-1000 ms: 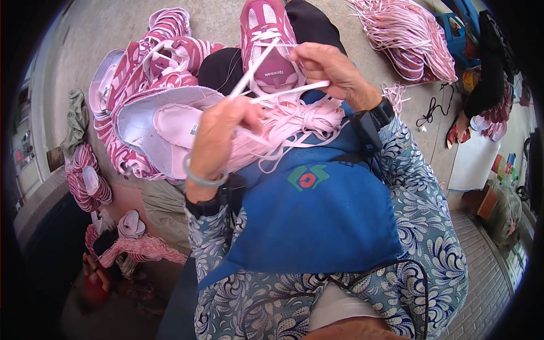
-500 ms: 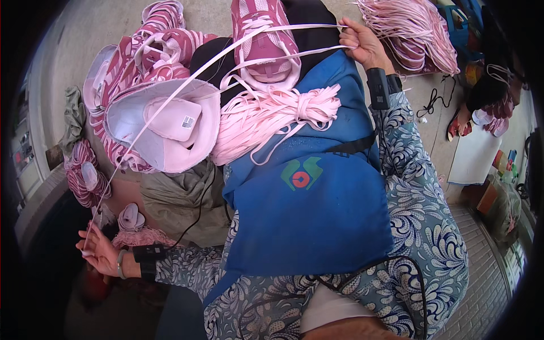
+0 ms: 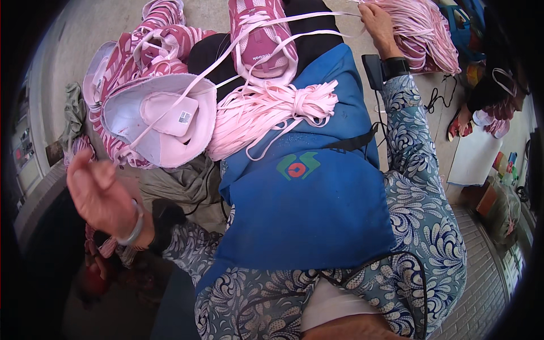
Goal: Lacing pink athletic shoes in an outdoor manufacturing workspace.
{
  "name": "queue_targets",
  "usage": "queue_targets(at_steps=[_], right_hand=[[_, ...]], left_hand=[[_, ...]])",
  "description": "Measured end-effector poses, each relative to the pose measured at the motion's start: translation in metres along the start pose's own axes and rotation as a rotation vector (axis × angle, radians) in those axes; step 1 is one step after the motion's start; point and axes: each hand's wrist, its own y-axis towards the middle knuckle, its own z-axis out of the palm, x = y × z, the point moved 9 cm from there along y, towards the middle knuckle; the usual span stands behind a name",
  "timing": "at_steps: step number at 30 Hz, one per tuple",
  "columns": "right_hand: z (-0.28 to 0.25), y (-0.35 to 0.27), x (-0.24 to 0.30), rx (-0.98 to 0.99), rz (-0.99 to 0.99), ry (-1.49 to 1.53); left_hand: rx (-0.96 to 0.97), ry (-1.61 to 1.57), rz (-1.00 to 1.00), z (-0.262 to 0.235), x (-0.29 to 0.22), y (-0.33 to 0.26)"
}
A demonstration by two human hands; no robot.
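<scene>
A pink shoe [image 3: 260, 39] lies on my lap above a blue apron [image 3: 306, 192]. A bundle of pink laces [image 3: 272, 107] rests on the apron just below the shoe. My right hand [image 3: 377, 20] is stretched far to the upper right, pinching a pink lace [image 3: 294, 20] that runs taut from the shoe. My left hand [image 3: 99, 192], with a bracelet on its wrist, is raised at the left. A second strand of the lace [image 3: 187, 93] runs straight from the shoe down toward its fingers, which seem to pinch the end.
A heap of pink and white shoe uppers [image 3: 147, 107] lies at my left knee. A large pile of pink laces [image 3: 425, 34] sits at the upper right. Grey cloth [image 3: 187, 187] lies beside the apron. Bags and boxes [image 3: 498, 198] stand on the right.
My hands have drawn far apart from the shoe, pulling the lace out long. The right hand went further to the upper right; the left swung out low left, then rose.
</scene>
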Motion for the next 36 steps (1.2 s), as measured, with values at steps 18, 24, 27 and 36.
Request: queue_targets(at_steps=[18,24,27,36], right_hand=[[-0.018,-0.081,0.230,0.590,-0.513,0.309],[-0.032,-0.082,0.196,0.476,-0.492,0.007],[-0.029,-0.081,0.179,0.528,-0.417,-0.139],[-0.043,-0.082,0.204,0.574,-0.333,0.004]], left_hand=[[0.513,0.840,-0.422,0.148,0.210,0.024],[0.471,0.993,-0.184,0.146,0.213,0.044],[0.470,1.116,-0.068,0.154,0.229,0.051],[0.236,0.392,0.074,0.140,0.151,0.047]])
